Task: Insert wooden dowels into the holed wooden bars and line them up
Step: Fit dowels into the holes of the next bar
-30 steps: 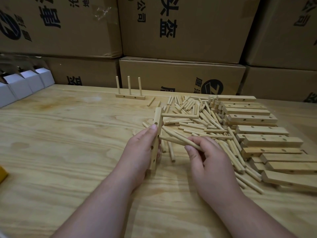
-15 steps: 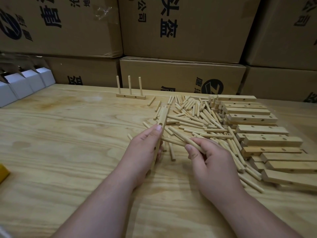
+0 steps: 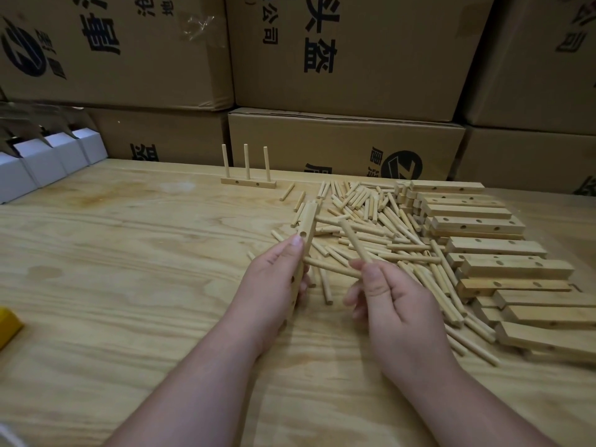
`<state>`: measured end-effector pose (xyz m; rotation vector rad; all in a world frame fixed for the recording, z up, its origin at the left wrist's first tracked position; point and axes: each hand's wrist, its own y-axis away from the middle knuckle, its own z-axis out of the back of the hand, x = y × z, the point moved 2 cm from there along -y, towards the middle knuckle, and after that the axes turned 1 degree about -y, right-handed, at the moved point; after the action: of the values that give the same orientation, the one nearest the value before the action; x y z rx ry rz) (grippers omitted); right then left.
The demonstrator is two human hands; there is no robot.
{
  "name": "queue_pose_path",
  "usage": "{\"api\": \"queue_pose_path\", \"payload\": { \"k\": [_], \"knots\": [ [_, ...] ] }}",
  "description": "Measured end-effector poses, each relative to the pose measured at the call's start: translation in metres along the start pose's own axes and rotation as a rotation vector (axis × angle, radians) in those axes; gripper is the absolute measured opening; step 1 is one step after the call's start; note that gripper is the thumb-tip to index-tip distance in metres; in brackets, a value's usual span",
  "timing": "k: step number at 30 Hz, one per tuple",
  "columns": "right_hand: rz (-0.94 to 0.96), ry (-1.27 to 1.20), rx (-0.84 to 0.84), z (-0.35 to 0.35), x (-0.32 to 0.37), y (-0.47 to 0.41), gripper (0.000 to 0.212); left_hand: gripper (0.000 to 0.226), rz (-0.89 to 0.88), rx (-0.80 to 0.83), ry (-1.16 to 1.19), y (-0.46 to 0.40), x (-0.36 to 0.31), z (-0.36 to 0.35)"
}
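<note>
The left hand (image 3: 274, 279) has its grip wrapped around a holed wooden bar (image 3: 304, 240), holding it on end above the tabletop (image 3: 129, 269) with the forefinger beside an open hole, while the right hand (image 3: 392, 304) pinches one dowel (image 3: 354, 241) by its lower end between thumb and fingers, the free end slanting up toward the bar but apart from it. A second dowel (image 3: 332, 267) lies crosswise between the two hands; whether it sits in a hole I cannot tell. Both pieces look light, stiff and dry, so a pinch near the dowel's end should steer it, with the bar best held at mid-length clear of the holes. Just right of the bar spreads the loose dowel pile (image 3: 387, 227), beyond that the stacked bars (image 3: 483, 246). Far behind the bar stands a finished bar with three upright dowels (image 3: 248, 180), before cardboard boxes (image 3: 345, 140).
</note>
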<state>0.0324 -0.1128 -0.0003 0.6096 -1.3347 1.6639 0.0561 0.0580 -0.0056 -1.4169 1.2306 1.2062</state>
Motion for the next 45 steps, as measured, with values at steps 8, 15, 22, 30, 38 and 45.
{"api": "queue_pose_path", "payload": {
  "k": [8, 15, 22, 30, 38, 45],
  "knots": [
    [0.009, 0.067, -0.028, 0.004, -0.003, -0.001, 0.024, 0.036, 0.016, -0.058, 0.364, -0.011, -0.003, 0.007],
    [-0.008, 0.111, 0.227, -0.008, -0.002, 0.002, 0.021, 0.037, 0.027, -0.081, 0.425, -0.011, -0.002, 0.008],
    [0.093, 0.19, 0.179, -0.008, -0.002, 0.003, 0.018, 0.035, 0.011, -0.09, 0.301, -0.008, -0.004, 0.006],
    [0.138, 0.135, 0.196, -0.007, 0.001, 0.003, 0.015, 0.031, -0.035, -0.109, 0.199, -0.007, -0.004, 0.003],
    [0.138, 0.131, 0.184, -0.006, 0.005, 0.002, 0.011, 0.032, -0.056, -0.065, 0.13, -0.005, -0.003, 0.003],
    [0.045, 0.122, 0.2, -0.005, 0.0, 0.001, 0.023, 0.034, -0.094, -0.033, 0.198, -0.007, -0.001, 0.004]
  ]
}}
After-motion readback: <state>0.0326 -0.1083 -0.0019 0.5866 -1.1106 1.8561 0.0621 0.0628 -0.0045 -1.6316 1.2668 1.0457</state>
